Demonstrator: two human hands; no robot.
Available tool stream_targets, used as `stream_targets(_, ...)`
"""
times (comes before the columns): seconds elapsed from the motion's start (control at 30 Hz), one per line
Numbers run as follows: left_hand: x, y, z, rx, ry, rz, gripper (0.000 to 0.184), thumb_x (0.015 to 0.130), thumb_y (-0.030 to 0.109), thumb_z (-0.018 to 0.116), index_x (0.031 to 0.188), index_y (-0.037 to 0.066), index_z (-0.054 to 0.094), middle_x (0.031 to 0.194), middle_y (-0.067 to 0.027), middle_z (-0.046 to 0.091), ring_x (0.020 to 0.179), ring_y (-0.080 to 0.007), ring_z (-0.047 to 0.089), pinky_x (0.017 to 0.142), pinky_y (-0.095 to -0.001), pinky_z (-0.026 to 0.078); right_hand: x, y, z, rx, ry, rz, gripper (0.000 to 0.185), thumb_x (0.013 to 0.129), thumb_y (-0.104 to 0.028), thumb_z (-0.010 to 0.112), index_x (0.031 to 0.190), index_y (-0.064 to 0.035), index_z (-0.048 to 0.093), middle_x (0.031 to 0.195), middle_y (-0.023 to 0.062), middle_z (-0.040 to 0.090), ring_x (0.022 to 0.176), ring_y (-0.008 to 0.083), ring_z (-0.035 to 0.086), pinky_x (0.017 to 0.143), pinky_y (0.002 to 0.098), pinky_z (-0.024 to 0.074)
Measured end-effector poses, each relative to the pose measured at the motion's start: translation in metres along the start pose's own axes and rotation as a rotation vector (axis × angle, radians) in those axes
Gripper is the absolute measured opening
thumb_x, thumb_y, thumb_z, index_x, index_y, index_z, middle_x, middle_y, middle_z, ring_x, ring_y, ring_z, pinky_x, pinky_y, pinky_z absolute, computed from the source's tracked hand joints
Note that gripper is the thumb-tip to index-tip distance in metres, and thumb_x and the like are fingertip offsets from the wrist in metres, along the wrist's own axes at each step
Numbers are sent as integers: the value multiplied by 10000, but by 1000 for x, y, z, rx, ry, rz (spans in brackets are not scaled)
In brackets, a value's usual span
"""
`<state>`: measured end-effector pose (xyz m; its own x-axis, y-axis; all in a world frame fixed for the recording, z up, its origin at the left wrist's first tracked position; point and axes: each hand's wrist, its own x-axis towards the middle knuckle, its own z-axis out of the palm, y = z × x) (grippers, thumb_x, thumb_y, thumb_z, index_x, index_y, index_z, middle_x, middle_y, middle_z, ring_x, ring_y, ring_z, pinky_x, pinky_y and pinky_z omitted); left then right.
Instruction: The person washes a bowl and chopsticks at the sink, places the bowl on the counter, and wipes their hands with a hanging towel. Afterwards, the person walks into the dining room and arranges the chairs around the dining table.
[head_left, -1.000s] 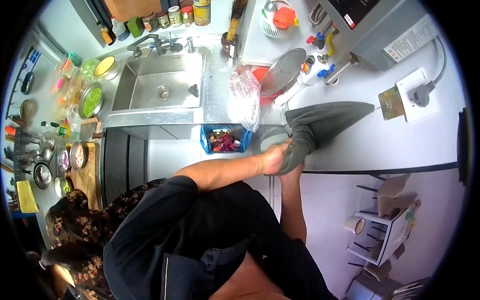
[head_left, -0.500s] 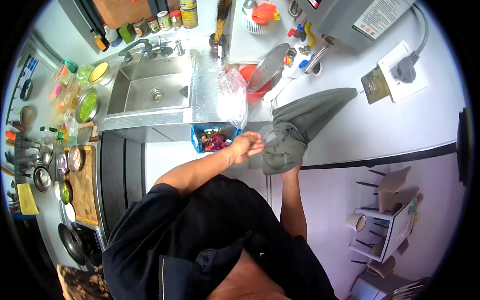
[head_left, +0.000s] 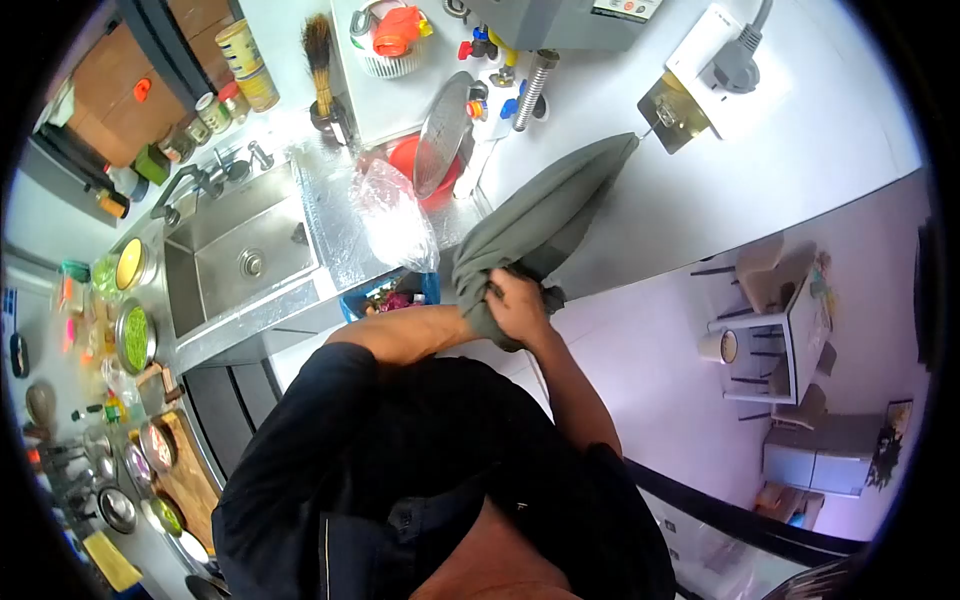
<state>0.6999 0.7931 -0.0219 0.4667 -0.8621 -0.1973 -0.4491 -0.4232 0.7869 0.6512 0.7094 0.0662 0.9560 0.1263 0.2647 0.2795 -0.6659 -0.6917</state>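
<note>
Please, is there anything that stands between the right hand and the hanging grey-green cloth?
Nothing visible stands between them: the right hand touches the cloth directly. The left hand is hidden at the cloth, so I cannot tell there.

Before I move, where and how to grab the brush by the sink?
Pale band on the brush, just above its dark pot, probably from the counter's open front: it stands bristles up with wall behind, band exposed between bristles and rim.

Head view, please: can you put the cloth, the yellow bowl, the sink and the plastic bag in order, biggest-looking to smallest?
Joint biggest: sink and cloth; they look too alike to rank, and the cloth is bunched up.
Next: plastic bag.
Smallest: yellow bowl.
</note>
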Motion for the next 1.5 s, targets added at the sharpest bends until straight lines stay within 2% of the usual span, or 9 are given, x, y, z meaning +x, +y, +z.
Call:
stream_targets(0.27, -20, -4, -40, 270, -273, 83, 350, 872, 276, 516, 1179, 109, 541, 1141, -72, 592, 1010, -255, 586, 892, -431, 441, -20, 27, -17, -318, 262, 278, 155, 744, -89, 633, 887, -36, 606, 848, 160, 632, 803, 363, 605, 692, 406, 478)
stream_targets(0.5, -9, -61, -11, -1719, -225, -353, 402, 904, 333, 481, 1236, 107, 505, 1180, -85, 578, 1003, -210, 592, 906, -380, 460, -26, -1, 2, -71, 344, 300, 233, 732, -107, 681, 940, -24, 618, 863, 171, 613, 826, 363, 602, 722, 386, 485)
stream_targets(0.67, -16, -30, -16, -1963, -647, -178, 405, 958, 352, 381, 1255, 92, 471, 1241, -80, 519, 1130, -196, 498, 954, -337, 418, -10, -80, -20, -828, 102, 345, 342, 647, -76, 673, 986, -63, 636, 1148, 144, 531, 1077, 330, 495, 852, 381, 444)
stream_targets(0.7, -30, -9, -37, -1464, -490, 153, 440, 935, 359, 419, 1297, 108, 417, 1313, -71, 441, 1209, -196, 405, 1027, -354, 306, -11, -89, -26, -844, 120, 376, 342, 647, -76, 673, 986, -63, 636, 1148, 144, 531, 1077, 330, 495, 852, 381, 444)
stream_targets(0.83, -25, -2, -37, -1256, -494, 376, 497, 909, 361, 461, 1329, 110, 372, 1364, -66, 383, 1275, -209, 331, 1091, -375, 210, -21, -85, -34, -455, 388, 314, 319, 683, -113, 662, 994, -54, 617, 1088, 147, 559, 1007, 312, 528, 795, 381, 454)
stream_targets(0.9, -18, 5, -24, -1324, -443, 219, 492, 909, 358, 457, 1325, 108, 376, 1359, -70, 386, 1270, -215, 336, 1084, -381, 219, -26, -65, -31, 1507, 273, 373, 354, 824, -277, 578, 1076, -29, 561, 1022, 167, 571, 971, 286, 543, 735, 405, 436)
stream_targets(1.03, -8, 20, 1, -1252, -259, 136, 482, 908, 352, 450, 1316, 104, 384, 1350, -79, 394, 1260, -226, 346, 1072, -392, 238, -11, -41, 12, 2035, 44, 40, 575, 899, -503, 416, 1164, 2, 483, 1033, 199, 565, 947, 319, 525, 693, 411, 425)
stream_targets(1.3, -10, 10, -21, -941, -69, 295, 463, 907, 339, 436, 1299, 96, 400, 1330, -97, 410, 1240, -250, 367, 1047, -414, 274, 3, -62, -9, 1348, 102, 309, 390, 940, -292, 466, 1123, 50, 508, 927, 158, 626, 782, 240, 628, 614, 299, 510)
stream_targets(1.5, -13, -2, -22, -701, 20, 457, 449, 906, 330, 425, 1286, 91, 412, 1316, -111, 422, 1225, -267, 382, 1029, -430, 301, -8, -62, -20, -468, 590, 389, 254, 802, -50, 543, 1048, 8, 562, 878, 136, 593, 779, 251, 588, 656, 337, 473)
